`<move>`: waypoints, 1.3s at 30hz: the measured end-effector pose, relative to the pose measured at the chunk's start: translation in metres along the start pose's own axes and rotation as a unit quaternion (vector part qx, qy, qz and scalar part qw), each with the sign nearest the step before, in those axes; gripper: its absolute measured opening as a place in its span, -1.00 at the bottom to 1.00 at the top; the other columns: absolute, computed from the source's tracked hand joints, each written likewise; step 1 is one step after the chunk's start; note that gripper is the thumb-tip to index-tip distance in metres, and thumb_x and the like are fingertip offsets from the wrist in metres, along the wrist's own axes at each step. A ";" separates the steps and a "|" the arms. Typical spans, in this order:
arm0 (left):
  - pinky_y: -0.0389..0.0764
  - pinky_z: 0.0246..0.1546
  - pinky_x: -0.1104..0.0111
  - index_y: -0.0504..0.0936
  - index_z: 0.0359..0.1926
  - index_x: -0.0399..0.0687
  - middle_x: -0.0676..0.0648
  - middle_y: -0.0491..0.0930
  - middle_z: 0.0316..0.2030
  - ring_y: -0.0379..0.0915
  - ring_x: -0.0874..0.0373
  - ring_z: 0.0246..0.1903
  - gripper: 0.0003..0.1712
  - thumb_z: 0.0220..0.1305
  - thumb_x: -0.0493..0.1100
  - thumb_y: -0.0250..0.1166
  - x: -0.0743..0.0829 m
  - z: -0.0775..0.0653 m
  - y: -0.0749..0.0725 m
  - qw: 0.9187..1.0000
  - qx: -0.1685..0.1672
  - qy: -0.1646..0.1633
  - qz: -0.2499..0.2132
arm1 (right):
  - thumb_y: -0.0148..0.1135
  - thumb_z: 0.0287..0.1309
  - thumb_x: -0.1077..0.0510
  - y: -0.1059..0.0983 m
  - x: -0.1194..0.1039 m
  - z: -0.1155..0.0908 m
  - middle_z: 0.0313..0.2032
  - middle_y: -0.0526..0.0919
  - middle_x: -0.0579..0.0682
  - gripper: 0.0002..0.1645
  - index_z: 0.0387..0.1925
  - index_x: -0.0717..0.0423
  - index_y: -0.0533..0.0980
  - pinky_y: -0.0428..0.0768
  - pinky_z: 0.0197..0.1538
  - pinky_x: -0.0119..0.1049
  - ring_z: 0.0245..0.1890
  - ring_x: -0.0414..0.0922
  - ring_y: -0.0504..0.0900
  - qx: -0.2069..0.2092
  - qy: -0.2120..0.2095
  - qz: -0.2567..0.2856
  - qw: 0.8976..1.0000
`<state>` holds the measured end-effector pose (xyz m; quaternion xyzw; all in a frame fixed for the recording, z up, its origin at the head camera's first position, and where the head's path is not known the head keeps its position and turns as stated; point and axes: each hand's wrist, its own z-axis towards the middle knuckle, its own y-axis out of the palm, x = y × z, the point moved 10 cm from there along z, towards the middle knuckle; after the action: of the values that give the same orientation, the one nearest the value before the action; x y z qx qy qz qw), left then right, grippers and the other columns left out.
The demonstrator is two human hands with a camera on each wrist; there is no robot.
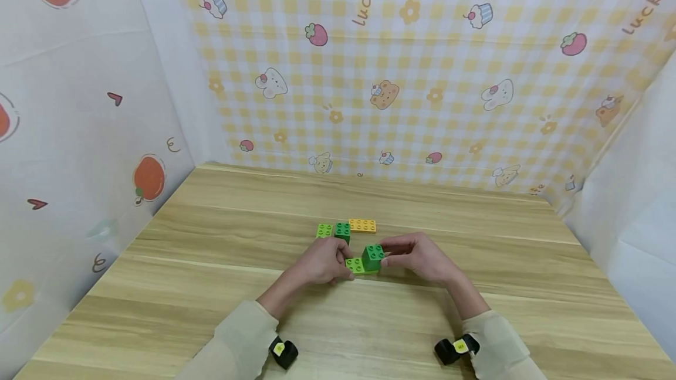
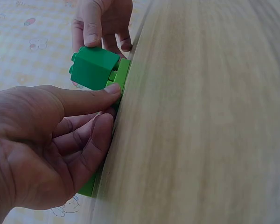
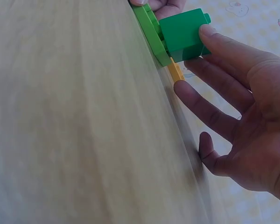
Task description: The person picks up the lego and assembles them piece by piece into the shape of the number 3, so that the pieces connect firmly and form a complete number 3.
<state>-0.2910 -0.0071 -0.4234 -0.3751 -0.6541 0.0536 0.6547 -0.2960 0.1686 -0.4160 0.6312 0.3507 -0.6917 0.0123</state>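
Note:
My left hand (image 1: 323,261) pinches the left end of a thin lime-green toy building brick (image 1: 354,265) between thumb and fingers, low at the tabletop. A taller dark green toy brick (image 1: 373,257) is pinched by the fingertips of my right hand (image 1: 424,258) over the lime brick's right half. In the left wrist view, this green brick (image 2: 92,67) leans slightly, and a narrow gap with studs shows between it and the lime brick (image 2: 122,74). The right wrist view shows the thumb on top of the green brick (image 3: 184,35) and the lower fingers spread apart.
Behind the left hand stand another lime brick (image 1: 324,230) and a second dark green brick (image 1: 342,230). A flat yellow brick (image 1: 362,226) lies just right of them. The wooden table (image 1: 475,216) meets a patterned cloth backdrop (image 1: 401,63) at the back.

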 end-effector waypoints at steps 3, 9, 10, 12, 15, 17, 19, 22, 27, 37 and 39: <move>0.55 -0.63 0.43 0.69 -0.04 -0.34 -0.04 0.60 -0.46 0.44 0.23 -0.69 -0.57 0.06 -0.37 0.62 0.001 0.000 0.000 1.000 -0.001 0.002 0.000 | 0.46 0.33 0.09 0.000 -0.001 0.000 0.18 0.74 0.17 -0.53 0.21 0.14 0.67 0.67 0.08 -0.43 0.14 0.02 0.74 0.001 -0.001 -0.003 1.000; 0.54 -0.64 0.44 0.69 -0.04 -0.34 -0.03 0.59 -0.47 0.43 0.22 -0.70 -0.57 0.06 -0.38 0.61 0.001 0.000 0.000 1.000 -0.001 0.003 0.000 | 0.47 0.32 0.08 -0.001 -0.001 -0.001 0.19 0.72 0.19 -0.51 0.22 0.14 0.67 0.69 0.09 -0.39 0.15 0.05 0.74 0.006 0.002 -0.003 1.000; 0.53 -0.64 0.44 0.69 -0.04 -0.34 -0.03 0.59 -0.47 0.43 0.22 -0.70 -0.57 0.06 -0.38 0.61 0.000 0.000 0.000 1.000 -0.001 0.002 0.000 | 0.47 0.31 0.08 -0.001 -0.001 -0.001 0.19 0.72 0.19 -0.51 0.22 0.14 0.67 0.69 0.09 -0.38 0.15 0.05 0.74 0.007 0.003 -0.005 1.000; 0.54 -0.64 0.44 0.69 -0.04 -0.34 -0.03 0.60 -0.47 0.43 0.23 -0.70 -0.57 0.06 -0.38 0.61 0.001 0.000 0.000 1.000 -0.001 0.004 0.001 | 0.48 0.30 0.08 -0.001 -0.001 -0.001 0.18 0.73 0.18 -0.51 0.21 0.14 0.67 0.69 0.07 -0.38 0.13 0.04 0.74 0.012 0.004 -0.009 1.000; 0.53 -0.63 0.44 0.69 -0.04 -0.34 -0.02 0.60 -0.47 0.43 0.23 -0.71 -0.58 0.06 -0.37 0.61 0.001 0.000 0.000 1.000 -0.001 0.007 0.002 | 0.50 0.28 0.08 -0.002 -0.001 0.000 0.15 0.75 0.17 -0.52 0.19 0.13 0.69 0.69 0.03 -0.37 0.08 0.00 0.74 0.020 0.005 -0.019 1.000; 0.52 -0.63 0.44 0.69 -0.05 -0.35 -0.02 0.60 -0.48 0.42 0.23 -0.71 -0.58 0.06 -0.37 0.61 0.001 0.000 0.000 1.000 0.000 0.009 0.002 | 0.51 0.27 0.08 -0.003 -0.001 0.000 0.13 0.76 0.15 -0.53 0.17 0.13 0.70 0.69 0.01 -0.35 0.04 -0.02 0.74 0.026 0.005 -0.026 0.999; 0.52 -0.64 0.44 0.69 -0.05 -0.34 -0.02 0.59 -0.48 0.42 0.23 -0.71 -0.58 0.06 -0.37 0.61 0.001 0.000 0.000 1.000 0.000 0.008 0.001 | 0.52 0.25 0.08 -0.003 -0.001 0.000 0.10 0.77 0.13 -0.54 0.15 0.11 0.71 0.69 -0.01 -0.33 0.02 -0.04 0.73 0.030 0.005 -0.032 0.999; 0.53 -0.64 0.45 0.69 -0.06 -0.33 -0.02 0.59 -0.47 0.43 0.23 -0.70 -0.59 0.06 -0.38 0.61 0.000 0.000 0.000 1.000 -0.001 0.007 0.000 | 0.53 0.24 0.08 -0.003 -0.001 0.000 0.08 0.78 0.11 -0.55 0.14 0.10 0.72 0.69 -0.02 -0.31 0.00 -0.06 0.73 0.034 0.007 -0.036 0.999; 0.55 -0.64 0.45 0.68 -0.06 -0.32 -0.03 0.59 -0.47 0.44 0.23 -0.69 -0.59 0.06 -0.37 0.62 -0.001 0.000 0.001 1.000 -0.001 0.006 0.005 | 0.54 0.23 0.09 -0.002 0.001 0.001 0.10 0.77 0.14 -0.53 0.15 0.12 0.71 0.71 -0.01 -0.33 0.00 -0.05 0.76 0.030 0.013 -0.018 0.999; 0.55 -0.63 0.43 0.68 -0.04 -0.34 -0.03 0.59 -0.47 0.44 0.22 -0.69 -0.58 0.07 -0.37 0.61 -0.001 0.000 0.001 1.000 0.000 0.005 0.006 | 0.54 0.23 0.10 -0.001 0.001 0.000 0.12 0.77 0.17 -0.50 0.19 0.14 0.69 0.71 -0.03 -0.36 -0.02 -0.05 0.77 0.023 0.007 0.001 1.000; 0.55 -0.63 0.42 0.68 -0.04 -0.34 -0.03 0.59 -0.47 0.44 0.22 -0.70 -0.58 0.07 -0.37 0.61 -0.001 0.000 0.000 1.000 0.000 0.006 0.007 | 0.54 0.23 0.10 -0.001 0.001 0.000 0.12 0.76 0.18 -0.50 0.19 0.14 0.69 0.71 -0.02 -0.36 -0.01 -0.04 0.78 0.021 0.004 0.002 1.000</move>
<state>-0.2907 -0.0075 -0.4243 -0.3799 -0.6474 0.0562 0.6583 -0.2967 0.1696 -0.4167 0.6347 0.3348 -0.6965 -0.0010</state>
